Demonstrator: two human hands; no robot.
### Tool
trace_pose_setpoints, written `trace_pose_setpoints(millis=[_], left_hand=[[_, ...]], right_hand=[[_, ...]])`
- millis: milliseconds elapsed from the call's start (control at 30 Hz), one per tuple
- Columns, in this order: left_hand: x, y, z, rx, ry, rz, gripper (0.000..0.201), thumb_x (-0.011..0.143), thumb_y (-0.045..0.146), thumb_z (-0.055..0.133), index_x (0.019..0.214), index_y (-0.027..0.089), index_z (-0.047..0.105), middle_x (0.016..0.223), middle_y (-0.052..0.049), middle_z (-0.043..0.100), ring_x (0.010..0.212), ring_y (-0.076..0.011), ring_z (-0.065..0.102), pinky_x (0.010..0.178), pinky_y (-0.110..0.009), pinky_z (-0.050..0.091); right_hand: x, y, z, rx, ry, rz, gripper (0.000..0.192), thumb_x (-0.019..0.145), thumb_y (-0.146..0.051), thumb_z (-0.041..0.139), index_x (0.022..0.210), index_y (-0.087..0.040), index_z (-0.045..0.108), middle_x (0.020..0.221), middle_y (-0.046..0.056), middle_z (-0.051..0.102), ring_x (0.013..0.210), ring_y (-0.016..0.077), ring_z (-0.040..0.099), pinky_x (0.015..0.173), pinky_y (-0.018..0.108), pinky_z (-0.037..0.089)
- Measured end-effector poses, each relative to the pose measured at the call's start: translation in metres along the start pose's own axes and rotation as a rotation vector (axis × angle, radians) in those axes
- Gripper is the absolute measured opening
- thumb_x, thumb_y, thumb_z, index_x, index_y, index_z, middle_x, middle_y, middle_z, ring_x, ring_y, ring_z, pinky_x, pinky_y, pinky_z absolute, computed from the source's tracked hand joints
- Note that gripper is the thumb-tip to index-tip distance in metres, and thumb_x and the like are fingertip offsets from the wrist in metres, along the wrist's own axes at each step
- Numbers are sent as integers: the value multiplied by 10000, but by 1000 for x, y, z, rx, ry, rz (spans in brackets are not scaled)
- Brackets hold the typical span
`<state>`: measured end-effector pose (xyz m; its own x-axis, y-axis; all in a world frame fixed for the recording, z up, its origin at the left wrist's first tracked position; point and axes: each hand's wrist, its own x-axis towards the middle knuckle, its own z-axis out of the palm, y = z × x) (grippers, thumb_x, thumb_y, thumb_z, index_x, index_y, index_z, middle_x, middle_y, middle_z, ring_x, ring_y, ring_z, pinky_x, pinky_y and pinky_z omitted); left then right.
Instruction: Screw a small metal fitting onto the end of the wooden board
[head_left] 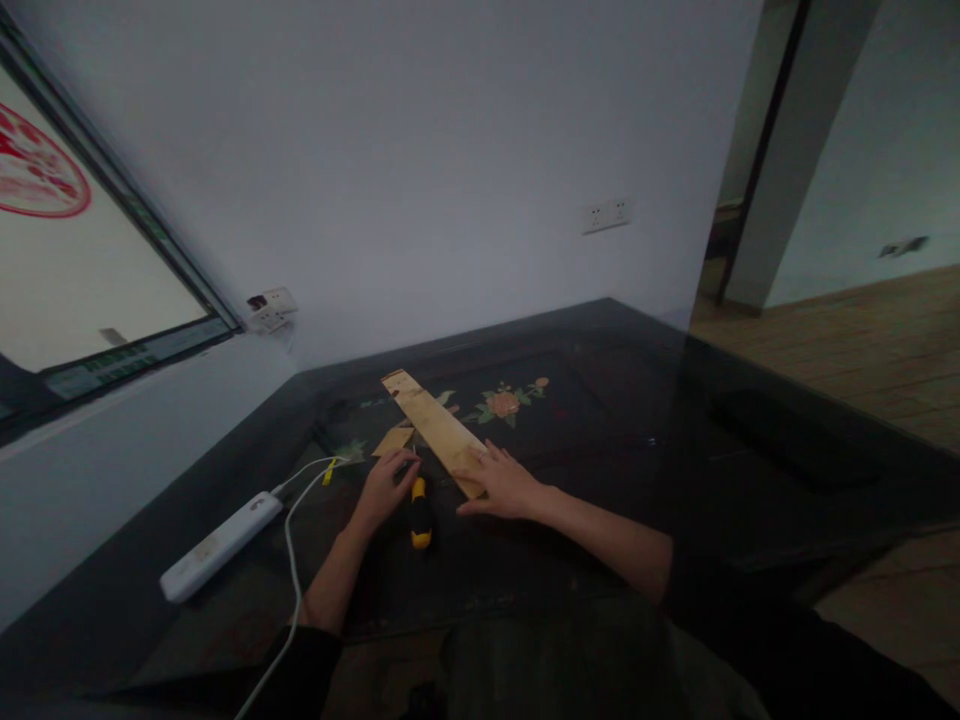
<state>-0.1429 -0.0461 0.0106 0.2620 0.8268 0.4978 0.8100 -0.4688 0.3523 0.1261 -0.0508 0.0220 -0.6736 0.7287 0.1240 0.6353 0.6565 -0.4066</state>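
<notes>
A long, narrow pale wooden board (435, 422) lies slantwise on the dark table. My right hand (506, 485) grips its near end, with the thumb near the end and the fingers over the top. Left of the board, my left hand (384, 488) is closed, fingertips curled near a thin metal shaft. Whatever those fingertips hold is too small to make out. Just beyond them is a small flat tan piece (393, 441). A yellow-and-black handled tool, seemingly a screwdriver (421, 515), lies between my hands, its handle toward me.
A white power strip (221, 545) lies at the left, its white cable (292, 560) running past my left forearm with a yellow tag (329, 472). The dark table (600, 440) has a painted flower. Wall sockets (607, 215) are behind it, and a window is at left.
</notes>
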Motion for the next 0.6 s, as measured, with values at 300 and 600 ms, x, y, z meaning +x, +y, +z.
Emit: trace_pose_setpoints(millis=[300, 600], left_hand=[[-2, 0, 3, -10, -43, 15, 254, 874, 390, 513, 874, 191, 671, 958, -89, 685, 944, -223, 637, 876, -365, 498], [14, 55, -23, -128, 51, -85, 257, 859, 393, 528, 903, 188, 676, 924, -75, 703, 891, -227, 644, 817, -357, 492]], right_hand=[[-1, -9, 13, -53, 39, 52, 606, 823, -546, 559, 1396, -379, 453, 1535, 76, 322, 1405, 423, 223, 1087, 590, 257], [-6, -7, -1, 133, 42, 22, 785, 753, -699, 541, 1426, -313, 427, 1551, 125, 279, 1426, 442, 140, 1109, 628, 155]])
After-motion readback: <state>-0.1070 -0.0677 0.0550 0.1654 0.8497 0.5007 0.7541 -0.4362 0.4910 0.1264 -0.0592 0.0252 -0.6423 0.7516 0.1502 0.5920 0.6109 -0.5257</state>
